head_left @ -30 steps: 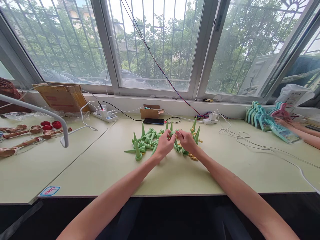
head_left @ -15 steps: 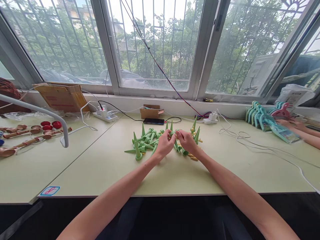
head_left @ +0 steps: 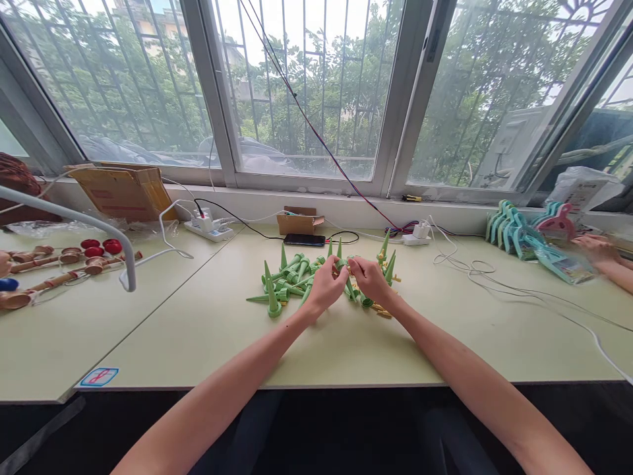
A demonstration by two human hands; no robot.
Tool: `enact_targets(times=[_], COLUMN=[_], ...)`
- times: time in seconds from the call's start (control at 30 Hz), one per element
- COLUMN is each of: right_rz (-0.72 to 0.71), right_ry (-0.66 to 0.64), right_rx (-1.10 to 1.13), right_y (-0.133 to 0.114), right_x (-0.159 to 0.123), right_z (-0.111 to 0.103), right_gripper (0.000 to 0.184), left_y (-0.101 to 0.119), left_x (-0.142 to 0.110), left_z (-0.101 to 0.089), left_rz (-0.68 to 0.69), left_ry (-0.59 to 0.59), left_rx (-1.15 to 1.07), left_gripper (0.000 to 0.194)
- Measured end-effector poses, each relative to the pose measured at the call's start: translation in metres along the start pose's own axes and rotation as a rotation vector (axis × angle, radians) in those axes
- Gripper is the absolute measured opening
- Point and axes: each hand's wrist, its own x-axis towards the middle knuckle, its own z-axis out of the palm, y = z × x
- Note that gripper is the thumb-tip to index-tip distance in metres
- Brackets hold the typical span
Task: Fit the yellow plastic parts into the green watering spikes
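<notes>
My left hand (head_left: pixel 327 285) is closed with its fingertips round a green plastic watering spike (head_left: pixel 341 264), just above the table. Close against it, my right hand (head_left: pixel 370 280) makes a pinch at the spike's side; whatever sits between its fingers is too small and hidden to name. Left of my hands lies a heap of green spikes (head_left: pixel 293 276), and one spike (head_left: pixel 273 301) stands upright at its front. Beside my right hand more green spikes (head_left: pixel 390 267) point up among small yellow plastic pieces (head_left: pixel 383 311), partly hidden by the hand.
A phone (head_left: pixel 304 240) lies before a small cardboard box (head_left: pixel 299 221). Power strips (head_left: pixel 210 231) and white cables (head_left: pixel 475 267) run along the back and right. Wooden kendamas (head_left: pixel 69 274) are at left, teal hangers (head_left: pixel 514 231) at right, near another person's hand (head_left: pixel 598 249).
My hands and the spike have barely moved. At the right, the other person's hand has drawn back from the hangers. Another person's fingers have come in at the left edge.
</notes>
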Motion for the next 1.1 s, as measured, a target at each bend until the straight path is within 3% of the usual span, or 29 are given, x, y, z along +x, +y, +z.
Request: enact_targets(times=[0.6,1.1], right_rz=[0.051,0.052], right_ry=[0.065,0.035], right_rx=[0.025,0.001], right_y=[-0.003,0.001], right_x=[0.004,0.005], right_z=[-0.006,-0.005], right_gripper=[0.047,0.050], left_y=[-0.006,-0.006], left_x=[0.001,0.000], left_z=[-0.001,0.001], left_rz=[-0.038,0.053], left_ry=[-0.125,-0.050], left_rx=[-0.188,-0.078], left_gripper=[0.043,0.039])
